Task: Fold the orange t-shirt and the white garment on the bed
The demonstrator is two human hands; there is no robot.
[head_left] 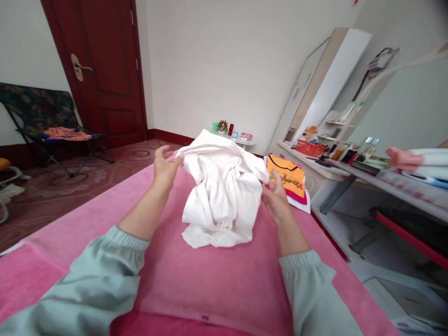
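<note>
A crumpled white garment [220, 191] is held up over the pink bedspread [196, 275], its lower folds resting on the bed. My left hand [165, 167] pinches the garment's upper left edge between thumb and fingers. My right hand [276, 198] grips its right side, fingers curled into the cloth. Both forearms come out of pale green sleeves.
A small stack of folded clothes, orange on top [289, 179], lies on the bed just right of my right hand. A cluttered dresser [336, 161] with a mirror stands to the right. A folding chair [49, 126] and a red door [101, 70] are at the left.
</note>
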